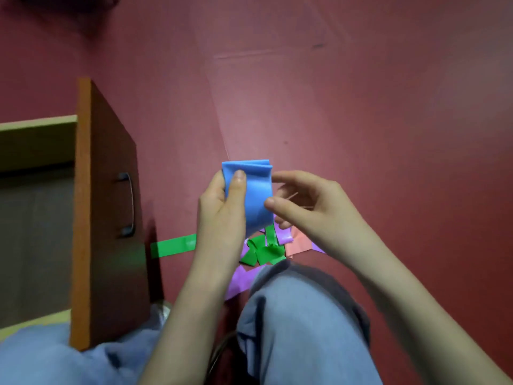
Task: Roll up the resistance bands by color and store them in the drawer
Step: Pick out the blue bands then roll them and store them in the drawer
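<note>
A blue resistance band (pixel 256 190), rolled into a flat bundle, is held up in front of me above the floor. My left hand (pixel 222 207) grips its left side, thumb pressed on the front. My right hand (pixel 302 201) touches the bundle's right edge with thumb and forefinger, fingers loosely curled. Below the hands a green band (pixel 173 245) trails across the floor into a tangle with a purple band (pixel 240 282) and a salmon band (pixel 299 243). The open drawer (pixel 105 207) stands at the left, its inside dark.
The drawer's brown front has a metal handle (pixel 128 204) facing the floor space. My knees in blue jeans (pixel 299 323) fill the bottom of the view, just behind the pile. Dark red floor (pixel 361 107) stretches ahead and to the right.
</note>
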